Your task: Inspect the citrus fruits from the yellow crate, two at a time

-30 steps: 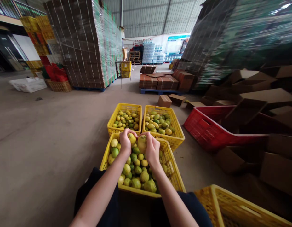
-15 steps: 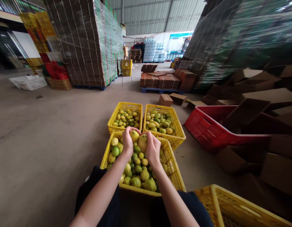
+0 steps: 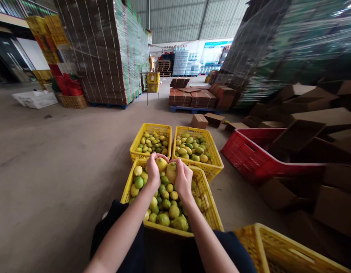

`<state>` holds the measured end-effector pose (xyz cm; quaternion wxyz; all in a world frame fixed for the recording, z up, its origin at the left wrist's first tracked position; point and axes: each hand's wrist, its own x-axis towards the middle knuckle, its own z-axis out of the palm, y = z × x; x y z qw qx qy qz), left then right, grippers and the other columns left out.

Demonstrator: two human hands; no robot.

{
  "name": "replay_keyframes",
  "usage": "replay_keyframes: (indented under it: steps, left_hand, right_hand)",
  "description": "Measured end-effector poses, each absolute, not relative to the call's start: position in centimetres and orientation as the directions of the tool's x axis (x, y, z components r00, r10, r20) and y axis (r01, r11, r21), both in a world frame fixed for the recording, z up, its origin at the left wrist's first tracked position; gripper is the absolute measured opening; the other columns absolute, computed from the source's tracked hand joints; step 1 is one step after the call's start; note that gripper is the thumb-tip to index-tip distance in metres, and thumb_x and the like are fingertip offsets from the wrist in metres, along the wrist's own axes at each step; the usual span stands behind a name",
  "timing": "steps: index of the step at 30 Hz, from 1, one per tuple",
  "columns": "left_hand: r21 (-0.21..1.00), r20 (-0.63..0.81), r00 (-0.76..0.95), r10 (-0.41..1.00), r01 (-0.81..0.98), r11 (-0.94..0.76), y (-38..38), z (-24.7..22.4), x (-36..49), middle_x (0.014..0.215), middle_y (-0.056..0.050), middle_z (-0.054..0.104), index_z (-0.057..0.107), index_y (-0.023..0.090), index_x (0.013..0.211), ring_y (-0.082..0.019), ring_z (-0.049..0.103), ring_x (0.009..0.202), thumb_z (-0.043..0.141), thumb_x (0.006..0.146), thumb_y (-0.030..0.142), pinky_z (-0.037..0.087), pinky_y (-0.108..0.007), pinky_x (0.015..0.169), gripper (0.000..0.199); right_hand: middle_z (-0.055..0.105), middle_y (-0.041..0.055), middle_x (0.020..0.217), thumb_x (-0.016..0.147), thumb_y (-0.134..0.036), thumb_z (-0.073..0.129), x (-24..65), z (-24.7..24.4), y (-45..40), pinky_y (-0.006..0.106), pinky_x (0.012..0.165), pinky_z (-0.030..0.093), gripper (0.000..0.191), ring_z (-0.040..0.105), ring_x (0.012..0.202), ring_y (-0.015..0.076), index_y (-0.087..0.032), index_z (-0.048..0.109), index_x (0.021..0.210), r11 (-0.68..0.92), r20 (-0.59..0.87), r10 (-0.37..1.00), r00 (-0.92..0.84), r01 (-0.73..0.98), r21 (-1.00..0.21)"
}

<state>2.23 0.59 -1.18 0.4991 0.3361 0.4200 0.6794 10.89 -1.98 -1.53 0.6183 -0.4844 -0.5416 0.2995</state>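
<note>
My left hand [image 3: 153, 172] grips a yellow lemon [image 3: 161, 163], and my right hand [image 3: 183, 179] grips a larger yellow-green lemon [image 3: 171, 171]. Both fruits are held side by side, almost touching, above the far end of the near yellow crate [image 3: 209, 212]. That crate sits between my knees and holds several yellow and green lemons. Two more yellow crates of lemons stand just beyond it, one on the left [image 3: 138, 142] and one on the right [image 3: 213, 151].
A red crate [image 3: 250, 159] lies to the right among loose cardboard boxes [image 3: 314, 121]. Another yellow crate [image 3: 277, 250] is at my lower right. Wrapped pallet stacks [image 3: 107, 53] rise at left and right. Concrete floor [image 3: 50, 159] spreads to the left.
Both hands lifted slightly and drew a little closer together with their lemons. The view shifted a touch; the crates stayed in place.
</note>
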Motion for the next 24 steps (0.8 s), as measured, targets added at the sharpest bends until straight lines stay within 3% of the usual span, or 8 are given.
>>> replay_keyframes:
  steps: [14, 24]
  left_hand:
    - [0.884, -0.040, -0.267, 0.963, -0.459, -0.091, 0.59, -0.98, 2.18, 0.057, -0.004, 0.057, 0.056, 0.016, 0.055, -0.015, 0.055, 0.061, 0.031, 0.075, 0.031, 0.042, -0.024, 0.061, 0.035]
    - [0.757, -0.192, -0.177, 0.965, -0.652, 0.031, 0.76, -0.61, 2.14, 0.051, -0.003, 0.053, 0.054, 0.016, 0.052, -0.014, 0.054, 0.056, 0.033, 0.073, 0.029, 0.042, -0.024, 0.059, 0.033]
  right_hand:
    - [0.065, 0.0023, 0.069, 0.088, -0.045, 0.038, 10.81, -1.73, -1.84, 0.024, 0.066, 0.041, 0.045, 0.056, 0.067, 0.0155, -0.014, 0.069, 0.078, 0.344, 0.370, 0.900, 0.229, 0.147, -0.927]
    - [0.064, 0.0027, 0.068, 0.088, -0.045, 0.039, 10.76, -1.79, -1.82, 0.025, 0.065, 0.040, 0.045, 0.055, 0.066, 0.0155, -0.014, 0.069, 0.078, 0.332, 0.360, 0.905, 0.224, 0.153, -0.931]
